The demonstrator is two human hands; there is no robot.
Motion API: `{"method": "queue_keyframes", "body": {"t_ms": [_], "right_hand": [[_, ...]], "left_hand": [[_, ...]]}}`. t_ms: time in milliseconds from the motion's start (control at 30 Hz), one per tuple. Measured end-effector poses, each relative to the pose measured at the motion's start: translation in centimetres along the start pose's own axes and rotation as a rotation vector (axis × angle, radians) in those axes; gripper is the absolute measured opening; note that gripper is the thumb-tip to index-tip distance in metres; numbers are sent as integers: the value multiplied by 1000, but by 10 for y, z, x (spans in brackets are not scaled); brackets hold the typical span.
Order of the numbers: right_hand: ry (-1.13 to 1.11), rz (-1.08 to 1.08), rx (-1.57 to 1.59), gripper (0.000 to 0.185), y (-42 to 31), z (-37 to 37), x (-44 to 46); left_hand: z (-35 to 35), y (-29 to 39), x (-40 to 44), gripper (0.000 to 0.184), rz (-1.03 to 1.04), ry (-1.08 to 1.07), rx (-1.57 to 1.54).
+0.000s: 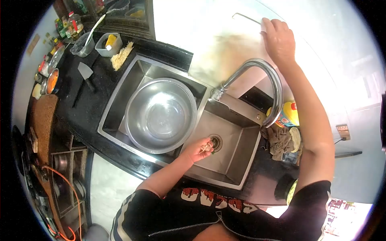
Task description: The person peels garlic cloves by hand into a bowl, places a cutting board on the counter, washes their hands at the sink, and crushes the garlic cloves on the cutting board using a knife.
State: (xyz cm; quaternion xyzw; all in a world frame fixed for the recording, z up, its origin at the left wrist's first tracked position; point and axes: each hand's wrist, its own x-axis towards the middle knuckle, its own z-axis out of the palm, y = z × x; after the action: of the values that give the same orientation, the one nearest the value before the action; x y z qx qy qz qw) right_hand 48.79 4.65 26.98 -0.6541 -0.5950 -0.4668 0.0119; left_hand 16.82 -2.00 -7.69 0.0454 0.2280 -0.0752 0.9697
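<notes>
Fingers curled, my left hand (198, 150) holds small pale pieces (207, 147) that I cannot identify, over the drain (216, 143) of the right sink basin (226, 156). My right hand (279, 39) is raised high by the white wall, its fingers closed at the end of a thin bent rod (246, 17). Between the hands arches the metal faucet (257, 62), with no water visible from it. A large steel bowl (161, 115) sits over the left basin, with nothing distinct inside.
On the counter at left lie a cleaver (85, 71), a loofah-like scrubber (122, 56), a plastic container (108, 44) and a bowl with a ladle (83, 45). Bottles (74, 25) stand behind. Right of the sink are brown cloths (280, 141) and a yellow bottle (290, 114).
</notes>
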Motion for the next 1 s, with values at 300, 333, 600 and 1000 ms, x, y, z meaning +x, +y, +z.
{"method": "queue_keyframes", "body": {"t_ms": [300, 333, 600, 1000], "right_hand": [[-136, 105, 31, 28, 5, -5, -6], [-216, 159, 56, 28, 7, -11, -9], [-356, 375, 33, 36, 36, -55, -62], [-548, 745, -50, 34, 104, -211, -191]], "left_hand": [[4, -14, -8, 21, 9, 10, -9], [0, -17, -5, 21, 9, -21, -17], [2, -24, -9, 23, -67, 22, 35], [15, -38, 13, 21, -256, 70, 172]]}}
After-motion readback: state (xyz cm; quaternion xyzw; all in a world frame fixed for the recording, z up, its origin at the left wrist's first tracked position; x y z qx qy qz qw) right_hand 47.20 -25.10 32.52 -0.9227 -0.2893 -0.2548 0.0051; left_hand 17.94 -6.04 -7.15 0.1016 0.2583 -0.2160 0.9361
